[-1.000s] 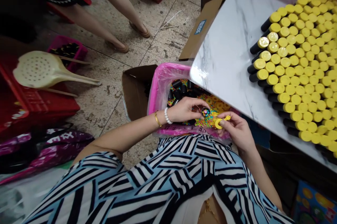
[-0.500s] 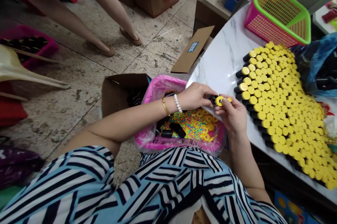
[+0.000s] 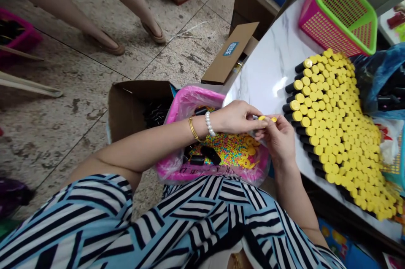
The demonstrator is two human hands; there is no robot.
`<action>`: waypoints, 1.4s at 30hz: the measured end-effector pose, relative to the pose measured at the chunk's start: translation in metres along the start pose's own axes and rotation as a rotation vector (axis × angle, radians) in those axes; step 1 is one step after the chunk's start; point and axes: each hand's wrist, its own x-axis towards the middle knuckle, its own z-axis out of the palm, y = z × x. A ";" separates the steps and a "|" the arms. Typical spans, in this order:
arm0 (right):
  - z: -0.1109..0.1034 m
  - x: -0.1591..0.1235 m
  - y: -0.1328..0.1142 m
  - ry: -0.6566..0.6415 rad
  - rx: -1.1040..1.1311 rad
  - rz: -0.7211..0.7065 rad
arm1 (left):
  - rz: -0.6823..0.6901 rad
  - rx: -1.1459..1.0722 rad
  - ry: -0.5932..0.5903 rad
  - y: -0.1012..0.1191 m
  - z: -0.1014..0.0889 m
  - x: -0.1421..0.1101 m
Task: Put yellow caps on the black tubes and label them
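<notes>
My left hand [image 3: 237, 117] and my right hand [image 3: 278, 138] meet above a pink tub [image 3: 186, 100] on my lap. Both pinch one small black tube with a yellow cap [image 3: 265, 119]; the tube itself is mostly hidden by my fingers. The tub holds small coloured candy beads [image 3: 228, 149], loose yellow caps [image 3: 248, 161] and a few black tubes [image 3: 210, 155]. On the white marble table [image 3: 268, 71] to the right lie several rows of capped black tubes [image 3: 335, 121], stacked on their sides.
An open cardboard box [image 3: 129, 104] stands on the floor behind the tub. A pink and green basket [image 3: 338, 12] sits at the table's far end, a blue bag [image 3: 379, 75] beside it. Another person's legs [image 3: 104, 3] stand on the tiled floor at upper left.
My hands rose from the tub toward the table edge, bringing the yellow cap and the black tube together. My view swung right, revealing the basket and more stacked tubes.
</notes>
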 end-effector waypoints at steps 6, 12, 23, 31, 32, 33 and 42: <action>0.003 -0.003 -0.002 0.010 -0.066 -0.058 | -0.144 -0.216 -0.044 0.000 0.008 0.004; 0.005 -0.003 0.003 0.068 -0.083 -0.110 | 0.169 0.137 0.295 -0.004 0.028 -0.010; -0.021 -0.010 0.002 -0.055 0.276 0.021 | 0.298 0.229 0.362 -0.010 0.042 -0.012; -0.023 0.018 -0.023 -0.266 -0.173 0.133 | 0.271 0.261 0.305 -0.008 0.036 -0.003; -0.020 0.019 -0.024 -0.259 -0.221 0.112 | 0.265 0.262 0.311 -0.007 0.036 -0.002; -0.019 0.019 -0.025 -0.252 -0.253 0.097 | 0.253 0.261 0.319 -0.006 0.036 -0.001; -0.016 0.011 -0.015 -0.212 -0.224 0.046 | 0.190 0.359 0.408 -0.009 0.049 -0.001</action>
